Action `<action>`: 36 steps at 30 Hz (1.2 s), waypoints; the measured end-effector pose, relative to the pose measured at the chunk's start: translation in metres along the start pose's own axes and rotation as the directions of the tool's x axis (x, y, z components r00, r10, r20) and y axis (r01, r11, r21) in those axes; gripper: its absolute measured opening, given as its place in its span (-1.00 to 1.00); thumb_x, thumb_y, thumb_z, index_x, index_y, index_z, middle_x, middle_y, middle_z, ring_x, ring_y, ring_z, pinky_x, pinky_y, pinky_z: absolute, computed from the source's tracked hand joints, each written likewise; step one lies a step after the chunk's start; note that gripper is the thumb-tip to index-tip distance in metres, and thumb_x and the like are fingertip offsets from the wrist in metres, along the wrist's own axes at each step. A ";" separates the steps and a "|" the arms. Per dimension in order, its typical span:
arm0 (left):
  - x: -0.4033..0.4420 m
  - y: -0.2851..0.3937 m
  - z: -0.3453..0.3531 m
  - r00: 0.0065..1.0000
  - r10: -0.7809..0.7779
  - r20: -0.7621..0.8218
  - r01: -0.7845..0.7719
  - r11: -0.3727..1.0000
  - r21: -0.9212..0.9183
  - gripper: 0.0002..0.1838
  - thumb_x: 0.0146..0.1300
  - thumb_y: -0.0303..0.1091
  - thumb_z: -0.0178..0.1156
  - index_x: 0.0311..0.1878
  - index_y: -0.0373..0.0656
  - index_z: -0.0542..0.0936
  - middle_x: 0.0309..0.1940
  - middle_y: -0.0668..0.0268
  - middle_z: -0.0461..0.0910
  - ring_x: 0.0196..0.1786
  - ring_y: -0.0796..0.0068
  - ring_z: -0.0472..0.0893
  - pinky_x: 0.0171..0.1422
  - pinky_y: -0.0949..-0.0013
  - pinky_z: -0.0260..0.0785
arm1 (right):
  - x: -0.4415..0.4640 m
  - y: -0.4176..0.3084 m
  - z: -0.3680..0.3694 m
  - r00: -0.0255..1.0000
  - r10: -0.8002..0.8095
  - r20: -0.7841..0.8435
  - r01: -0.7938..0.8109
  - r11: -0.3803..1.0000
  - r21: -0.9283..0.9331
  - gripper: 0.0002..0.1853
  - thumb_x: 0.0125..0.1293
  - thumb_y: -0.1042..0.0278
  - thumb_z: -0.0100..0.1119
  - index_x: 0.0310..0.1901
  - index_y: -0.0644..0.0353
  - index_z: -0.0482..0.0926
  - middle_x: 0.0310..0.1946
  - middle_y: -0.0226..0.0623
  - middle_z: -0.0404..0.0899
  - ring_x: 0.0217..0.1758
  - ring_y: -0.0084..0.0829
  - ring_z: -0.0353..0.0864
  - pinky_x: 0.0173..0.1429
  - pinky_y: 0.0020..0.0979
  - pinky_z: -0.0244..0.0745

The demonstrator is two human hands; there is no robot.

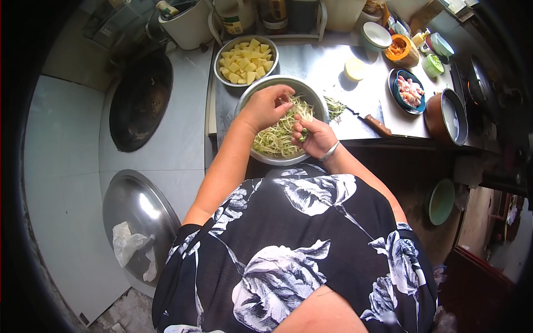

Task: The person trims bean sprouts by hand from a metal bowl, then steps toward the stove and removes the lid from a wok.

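Observation:
A metal bowl (242,100) in front of me holds a heap of bean sprouts (272,141), thin and whitish green. Over its upper part is my left hand (267,106), fingers bent and pinched together; what lies between the fingertips is too small to make out. My right hand (317,139) is at the bowl's right side, its fingers curled closed around a few sprouts. Just beyond the bowl's right rim, a small pile of sprout bits (334,107) lies on the metal counter. A knife (377,125) with a wooden handle rests to the right of that pile.
Behind the bowl stands a bowl of potato chunks (247,61). Rightward are a pale yellow round piece (355,69), a cut pumpkin (408,53), a dish of raw meat (410,91) and a brown pot (444,116). A wok (141,102) and metal lid (144,202) are left.

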State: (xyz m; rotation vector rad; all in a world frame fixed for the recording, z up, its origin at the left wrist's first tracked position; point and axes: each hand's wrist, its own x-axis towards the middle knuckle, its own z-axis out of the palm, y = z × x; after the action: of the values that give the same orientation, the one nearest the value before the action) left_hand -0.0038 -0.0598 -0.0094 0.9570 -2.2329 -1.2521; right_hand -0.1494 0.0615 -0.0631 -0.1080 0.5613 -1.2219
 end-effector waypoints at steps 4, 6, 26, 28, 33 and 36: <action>-0.009 -0.014 0.004 0.990 -0.079 -0.119 0.079 0.997 -0.008 -0.73 0.07 -0.32 0.29 -0.14 -0.16 0.62 -0.28 0.18 0.64 -0.32 0.40 0.60 -0.21 0.40 0.45 | -0.007 -0.006 0.005 0.992 0.066 0.104 -0.083 0.983 0.164 -0.87 0.34 0.38 -0.02 -0.12 0.18 0.39 -0.47 -0.41 0.36 -0.44 -0.50 0.35 -0.14 -0.38 0.38; -0.014 -0.015 0.009 0.986 -0.121 0.114 0.100 0.979 0.179 -0.70 0.09 -0.28 0.31 -0.13 -0.21 0.61 -0.37 0.24 0.61 -0.43 0.56 0.50 -0.28 0.46 0.41 | -0.009 -0.006 0.005 0.987 0.078 0.142 -0.102 0.980 0.169 -0.88 0.36 0.35 -0.04 -0.14 0.17 0.39 -0.50 -0.45 0.31 -0.45 -0.51 0.30 -0.16 -0.40 0.34; -0.022 -0.015 0.047 0.964 -0.162 0.213 0.126 0.977 0.173 -0.73 0.32 -0.37 -0.04 0.01 -0.16 0.55 -0.48 0.33 0.61 -0.47 0.58 0.58 -0.35 0.48 0.45 | 0.003 0.012 -0.002 0.980 -0.173 -0.101 0.138 0.949 -0.284 -0.92 0.32 0.38 0.03 -0.24 0.18 0.44 -0.51 -0.45 0.40 -0.50 -0.57 0.35 -0.37 -0.49 0.35; -0.026 -0.011 0.048 0.966 -0.143 0.216 0.088 0.965 0.247 -0.69 0.30 -0.37 -0.07 0.06 -0.17 0.52 -0.43 0.27 0.64 -0.39 0.54 0.62 -0.31 0.46 0.47 | 0.001 0.013 0.001 0.977 -0.159 -0.142 0.119 0.960 -0.253 -0.92 0.32 0.39 0.03 -0.27 0.19 0.45 -0.52 -0.43 0.39 -0.50 -0.56 0.34 -0.38 -0.51 0.31; -0.026 -0.033 0.038 0.916 -0.285 0.284 0.358 0.898 -0.255 -0.70 0.27 -0.35 0.04 0.04 -0.18 0.54 -0.33 0.14 0.65 -0.33 0.48 0.64 -0.22 0.40 0.48 | 0.001 0.006 0.003 0.939 -0.265 -0.218 0.199 0.939 -0.280 -0.89 0.34 0.38 0.01 -0.27 0.22 0.46 -0.45 -0.32 0.47 -0.45 -0.49 0.43 -0.35 -0.47 0.40; -0.026 -0.048 0.022 0.961 -0.275 0.012 0.266 0.940 0.216 -0.75 0.24 -0.35 0.11 -0.05 -0.16 0.60 -0.27 0.14 0.64 -0.34 0.45 0.63 -0.21 0.38 0.46 | -0.006 -0.010 0.001 0.943 -0.215 -0.253 0.162 0.963 -0.217 -0.86 0.35 0.34 0.02 -0.27 0.23 0.46 -0.40 -0.30 0.49 -0.34 -0.43 0.52 -0.23 -0.39 0.50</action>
State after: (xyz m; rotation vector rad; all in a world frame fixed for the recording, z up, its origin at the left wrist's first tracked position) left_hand 0.0179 -0.0452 -0.0618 1.3705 -2.3644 -1.1679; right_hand -0.1589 0.0633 -0.0568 -0.1611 0.9307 -1.3781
